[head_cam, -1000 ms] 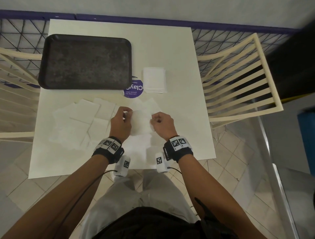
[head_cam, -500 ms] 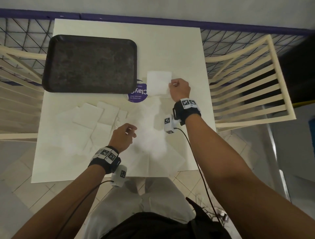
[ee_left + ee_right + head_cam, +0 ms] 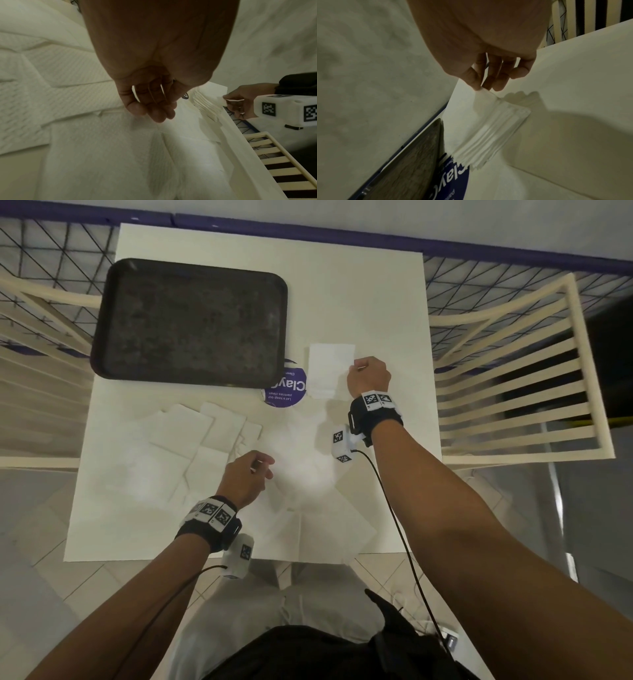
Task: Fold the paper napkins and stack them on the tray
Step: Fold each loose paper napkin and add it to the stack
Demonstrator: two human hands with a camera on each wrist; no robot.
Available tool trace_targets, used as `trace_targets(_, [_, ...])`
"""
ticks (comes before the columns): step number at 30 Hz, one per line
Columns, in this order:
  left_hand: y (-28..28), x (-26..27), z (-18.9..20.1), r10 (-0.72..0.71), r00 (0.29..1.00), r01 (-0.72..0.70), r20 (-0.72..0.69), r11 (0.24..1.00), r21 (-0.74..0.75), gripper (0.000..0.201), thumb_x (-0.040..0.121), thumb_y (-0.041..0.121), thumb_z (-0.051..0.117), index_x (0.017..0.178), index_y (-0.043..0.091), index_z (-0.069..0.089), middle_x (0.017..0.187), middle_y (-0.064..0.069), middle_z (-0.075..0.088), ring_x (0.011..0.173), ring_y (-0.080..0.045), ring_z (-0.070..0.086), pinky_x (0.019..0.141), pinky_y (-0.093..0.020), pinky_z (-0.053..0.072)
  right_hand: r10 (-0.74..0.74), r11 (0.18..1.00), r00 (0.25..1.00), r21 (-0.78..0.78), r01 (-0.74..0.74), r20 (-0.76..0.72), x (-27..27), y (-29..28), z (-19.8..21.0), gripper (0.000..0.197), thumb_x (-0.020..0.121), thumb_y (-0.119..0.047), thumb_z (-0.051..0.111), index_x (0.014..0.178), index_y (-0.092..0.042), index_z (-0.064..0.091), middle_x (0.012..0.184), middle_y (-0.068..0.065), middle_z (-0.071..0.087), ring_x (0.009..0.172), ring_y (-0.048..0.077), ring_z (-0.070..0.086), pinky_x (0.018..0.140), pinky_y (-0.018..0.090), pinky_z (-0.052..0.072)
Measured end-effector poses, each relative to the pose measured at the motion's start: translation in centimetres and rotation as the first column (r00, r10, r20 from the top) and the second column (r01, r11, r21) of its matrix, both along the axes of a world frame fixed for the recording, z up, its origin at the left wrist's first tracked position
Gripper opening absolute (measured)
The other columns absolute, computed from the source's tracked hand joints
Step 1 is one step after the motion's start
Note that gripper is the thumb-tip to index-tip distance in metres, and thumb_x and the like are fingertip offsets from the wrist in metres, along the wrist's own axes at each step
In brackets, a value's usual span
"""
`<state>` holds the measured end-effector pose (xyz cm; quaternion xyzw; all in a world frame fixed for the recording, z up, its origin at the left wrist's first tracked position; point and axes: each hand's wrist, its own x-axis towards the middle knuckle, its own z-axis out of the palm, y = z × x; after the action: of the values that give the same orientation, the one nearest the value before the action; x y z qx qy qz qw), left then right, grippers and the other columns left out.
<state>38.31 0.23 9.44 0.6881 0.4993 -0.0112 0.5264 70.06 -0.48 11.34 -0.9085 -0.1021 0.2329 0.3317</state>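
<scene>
Table [image 3: 376,285] layout, from above.
Tray [image 3: 191,323] far left; folded stack [image 3: 329,368] just right of it; loose napkins [image 3: 178,446] near side.

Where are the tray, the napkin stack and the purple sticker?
tray [image 3: 191,323], head view, middle of its dark floor
napkin stack [image 3: 329,368], head view, top sheet
purple sticker [image 3: 289,395], head view, its printed face

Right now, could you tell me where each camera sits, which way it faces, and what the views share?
Head: worn on the head, looks down at the table, tray and both forearms.
Left wrist: looks along the left hand over loose napkins.
Right wrist: looks along the right hand, which pinches the top napkin.
Shared: all three show the folded stack.
</scene>
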Motion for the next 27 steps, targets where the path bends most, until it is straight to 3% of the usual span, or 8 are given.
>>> trace_targets(5, [-0.1, -0.1, -0.1, -0.006, 1.000, 0.006, 0.012, 1.000, -0.003, 0.018, 0.103, 0.016, 0.051, 0.104, 0.021, 0.068, 0.084, 0.003, 0.074, 0.071, -0.023, 0.068, 0.072, -0.032, 0.056, -0.032, 0.999, 0.999, 0.024, 0.032, 0.024, -0.9, -1.0, 0.0, 0.028, 0.094, -0.020, 0.062, 0.122, -0.018, 0.061, 0.119, 0.006, 0.066, 0.109, 0.020, 0.059, 0.091, 0.027, 0.043])
trace_targets(8, [0.0, -0.6, -0.1, 0.004, 0.999, -0.004, 0.039, 1.000, 0.007, 0.019, 0.104, 0.015, 0.050, 0.105, 0.020, 0.068, 0.085, 0.002, 0.074, 0.073, -0.026, 0.069, 0.074, -0.035, 0.057, -0.080, 0.992, 0.995, 0.098, 0.074, 0.060, -2.6, -2.3, -0.1, 0.025, 0.092, -0.012, 0.059, 0.115, -0.021, 0.061, 0.109, 0.004, 0.066, 0.101, 0.020, 0.064, 0.095, 0.037, 0.051])
trace_targets(12, [-0.3, -1.0, -0.3, -0.008, 0.999, 0.006, 0.050, 0.999, 0.044, 0.020, 0.104, 0.014, 0.050, 0.105, 0.021, 0.069, 0.086, 0.004, 0.074, 0.081, -0.021, 0.069, 0.076, -0.034, 0.058, -0.032, 0.975, 0.994, 0.223, 0.008, 0.103, -6.7, -5.3, -0.7, 0.027, 0.090, -0.003, 0.048, 0.100, -0.018, 0.068, 0.101, 0.001, 0.069, 0.091, 0.017, 0.064, 0.087, 0.031, 0.053])
trace_targets(16, [-1.0, -2.0, -0.6, -0.007, 0.999, 0.001, 0.047, 0.991, 0.132, 0.020, 0.102, 0.011, 0.052, 0.105, 0.022, 0.069, 0.089, 0.005, 0.074, 0.086, -0.015, 0.068, 0.073, -0.025, 0.052, 0.124, 0.952, 0.990, 0.274, -0.136, 0.060, -11.4, -7.9, -1.8, 0.025, 0.087, -0.002, 0.052, 0.090, -0.016, 0.073, 0.094, -0.006, 0.074, 0.083, 0.007, 0.064, 0.081, 0.018, 0.050])
trace_targets(19, [-1.6, -3.0, -0.8, -0.003, 0.999, -0.005, 0.042, 0.981, 0.193, 0.018, 0.100, 0.012, 0.055, 0.107, 0.021, 0.070, 0.098, 0.004, 0.071, 0.086, -0.016, 0.065, 0.079, -0.029, 0.052, 0.253, 0.934, 0.967, 0.256, -0.249, 0.016, -14.8, -9.5, -2.5, 0.023, 0.087, -0.003, 0.057, 0.092, -0.017, 0.075, 0.088, -0.013, 0.070, 0.072, -0.004, 0.059, 0.075, 0.010, 0.046])
trace_targets(22, [-1.9, -4.0, -1.0, -0.024, 0.999, 0.013, 0.039, 0.965, 0.264, 0.021, 0.098, 0.010, 0.057, 0.113, 0.018, 0.070, 0.107, 0.000, 0.065, 0.087, -0.016, 0.062, 0.085, -0.029, 0.051, 0.328, 0.933, 0.945, 0.165, -0.321, -0.014, -17.2, -10.2, -3.6, 0.024, 0.087, -0.010, 0.065, 0.109, -0.015, 0.073, 0.106, -0.001, 0.067, 0.090, 0.010, 0.061, 0.091, 0.027, 0.051])
trace_targets(24, [-2.1, -4.6, -1.0, -0.030, 0.999, 0.018, 0.045, 0.966, 0.258, 0.026, 0.098, 0.007, 0.056, 0.118, 0.016, 0.069, 0.111, -0.001, 0.062, 0.094, -0.014, 0.060, 0.092, -0.031, 0.052, 0.315, 0.949, 0.948, 0.031, -0.313, -0.056, -18.3, -10.3, -4.4, 0.039, 0.086, -0.020, 0.071, 0.124, -0.015, 0.065, 0.124, 0.007, 0.056, 0.112, 0.022, 0.056, 0.102, 0.037, 0.046])
trace_targets(27, [-2.3, -5.3, -1.1, -0.063, 0.997, 0.048, 0.053, 0.970, 0.239, 0.031, 0.097, 0.004, 0.056, 0.124, 0.012, 0.068, 0.120, -0.003, 0.065, 0.103, -0.014, 0.059, 0.097, -0.032, 0.052, 0.292, 0.952, 0.953, -0.068, -0.298, -0.088, -18.9, -10.1, -4.8, 0.056, 0.087, -0.031, 0.072, 0.137, -0.014, 0.053, 0.135, 0.009, 0.046, 0.125, 0.029, 0.047, 0.108, 0.045, 0.040])
